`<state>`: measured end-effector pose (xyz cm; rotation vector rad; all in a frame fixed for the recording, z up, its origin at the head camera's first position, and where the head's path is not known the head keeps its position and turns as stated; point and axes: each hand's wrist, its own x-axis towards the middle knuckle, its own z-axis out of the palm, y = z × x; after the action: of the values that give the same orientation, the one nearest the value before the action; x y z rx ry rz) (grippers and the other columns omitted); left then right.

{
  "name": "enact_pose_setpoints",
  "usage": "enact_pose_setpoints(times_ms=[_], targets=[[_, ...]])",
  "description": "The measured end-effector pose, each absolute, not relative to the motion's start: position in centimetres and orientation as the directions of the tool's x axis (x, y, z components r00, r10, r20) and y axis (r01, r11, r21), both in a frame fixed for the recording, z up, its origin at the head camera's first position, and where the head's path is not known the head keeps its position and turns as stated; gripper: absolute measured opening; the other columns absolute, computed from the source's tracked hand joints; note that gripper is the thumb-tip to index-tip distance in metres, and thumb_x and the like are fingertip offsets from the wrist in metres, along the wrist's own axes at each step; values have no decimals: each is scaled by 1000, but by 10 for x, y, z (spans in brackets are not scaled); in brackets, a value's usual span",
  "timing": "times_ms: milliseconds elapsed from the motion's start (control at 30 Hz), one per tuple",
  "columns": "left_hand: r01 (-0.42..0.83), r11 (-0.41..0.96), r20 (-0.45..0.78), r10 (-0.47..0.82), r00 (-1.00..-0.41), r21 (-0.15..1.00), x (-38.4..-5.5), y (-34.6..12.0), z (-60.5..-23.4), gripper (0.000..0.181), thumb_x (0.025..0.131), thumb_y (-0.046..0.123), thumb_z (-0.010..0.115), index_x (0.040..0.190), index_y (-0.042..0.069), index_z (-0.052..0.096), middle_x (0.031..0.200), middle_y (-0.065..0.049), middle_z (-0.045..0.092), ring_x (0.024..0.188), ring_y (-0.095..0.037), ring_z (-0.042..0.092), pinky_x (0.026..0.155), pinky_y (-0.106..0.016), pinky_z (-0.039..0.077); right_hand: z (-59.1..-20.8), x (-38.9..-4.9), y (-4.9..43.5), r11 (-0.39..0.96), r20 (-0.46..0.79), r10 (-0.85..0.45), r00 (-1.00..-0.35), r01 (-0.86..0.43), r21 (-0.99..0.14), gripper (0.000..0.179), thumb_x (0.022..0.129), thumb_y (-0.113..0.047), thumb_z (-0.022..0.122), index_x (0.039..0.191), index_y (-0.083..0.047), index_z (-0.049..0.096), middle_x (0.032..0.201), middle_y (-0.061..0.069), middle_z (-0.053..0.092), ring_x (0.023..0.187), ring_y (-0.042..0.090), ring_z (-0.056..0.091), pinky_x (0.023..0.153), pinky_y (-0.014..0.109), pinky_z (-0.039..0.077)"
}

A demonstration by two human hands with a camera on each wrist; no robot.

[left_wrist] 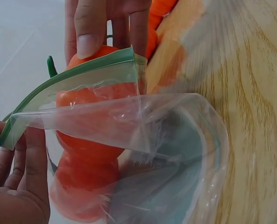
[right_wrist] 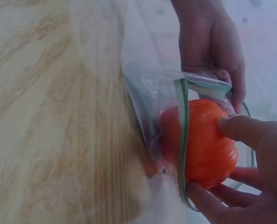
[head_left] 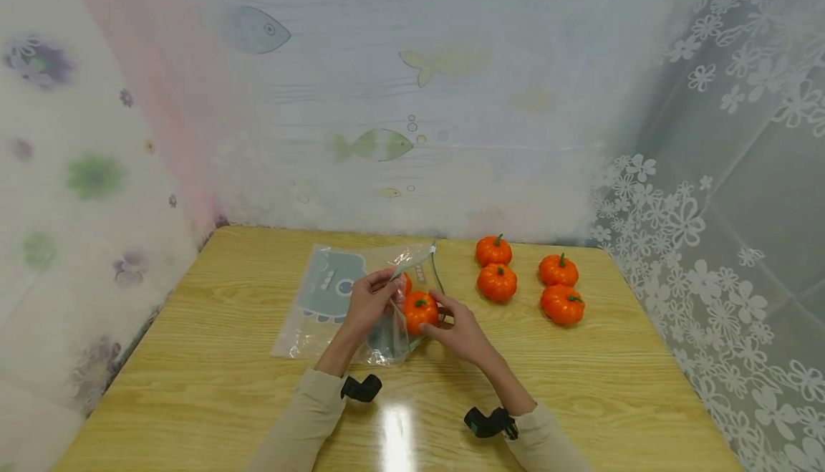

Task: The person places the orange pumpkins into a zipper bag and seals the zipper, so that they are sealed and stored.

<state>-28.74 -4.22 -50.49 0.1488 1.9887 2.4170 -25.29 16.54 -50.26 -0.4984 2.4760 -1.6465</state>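
Observation:
A clear zip bag (head_left: 296, 332) with a blue-grey print lies on the table, its green-edged mouth raised and facing right. My left hand (head_left: 370, 303) pinches the mouth's edge between thumb and fingers. In my right hand (head_left: 461, 331) is a small orange toy pumpkin (head_left: 420, 312) with a green stem, gripped at the bag's opening. The right wrist view shows this pumpkin (right_wrist: 208, 144) partly behind the green zip strip, thumb on one side and fingers on the other. Another pumpkin (left_wrist: 84, 184) sits deeper inside, seen through the plastic in the left wrist view.
To the right of the bag, two pumpkins (head_left: 497, 283) stand one behind the other. Farther right is a second such pair of pumpkins (head_left: 563, 305). The wooden table (head_left: 213, 357) meets patterned curtains at its back and sides.

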Motion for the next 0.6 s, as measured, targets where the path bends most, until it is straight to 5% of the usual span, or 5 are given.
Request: enact_pose_setpoints(times_ms=[600], targets=[[-1,-135,3,30,-1000,991,-286,-40,-499,27,100,11,66,122,-6,66,85,-1,69,65,-9,60,54,-21,50,-509,-263,148,347,136,-244,-960,-217,-912,63,86,-3,81,143,3,54,144,20,56,121,40,61,90,39,60]])
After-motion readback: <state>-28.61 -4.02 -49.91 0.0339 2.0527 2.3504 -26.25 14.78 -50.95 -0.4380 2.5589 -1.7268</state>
